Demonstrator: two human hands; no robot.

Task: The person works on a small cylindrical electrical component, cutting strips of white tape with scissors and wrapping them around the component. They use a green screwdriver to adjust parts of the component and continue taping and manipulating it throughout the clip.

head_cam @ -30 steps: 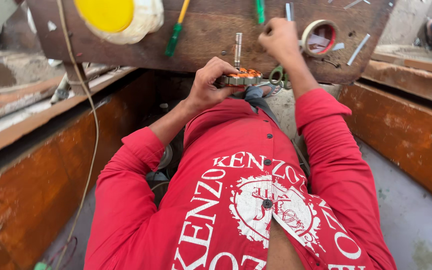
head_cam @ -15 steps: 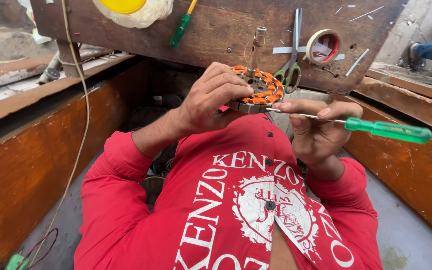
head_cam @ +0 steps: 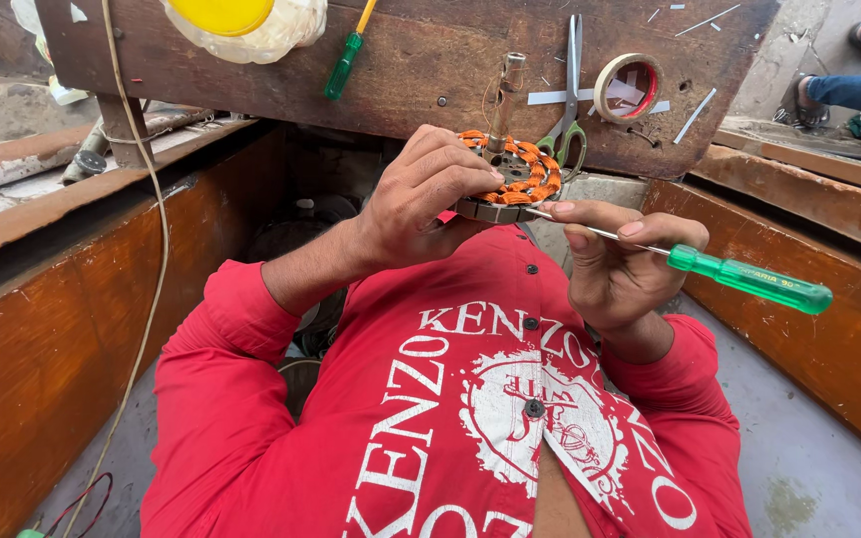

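scissors (head_cam: 572,90) left of tape roll (head_cam: 628,88) — both seemingly on board (head_cam: 421,70)

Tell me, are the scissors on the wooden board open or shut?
Shut: the scissors lie flat on the wooden board, blades together in one strip, green handle loops side by side.

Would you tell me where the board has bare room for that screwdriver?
The board lies bare between the small screwdriver and the spindle. Scissors and tape crowd the right; the held screwdriver is beside the stator.
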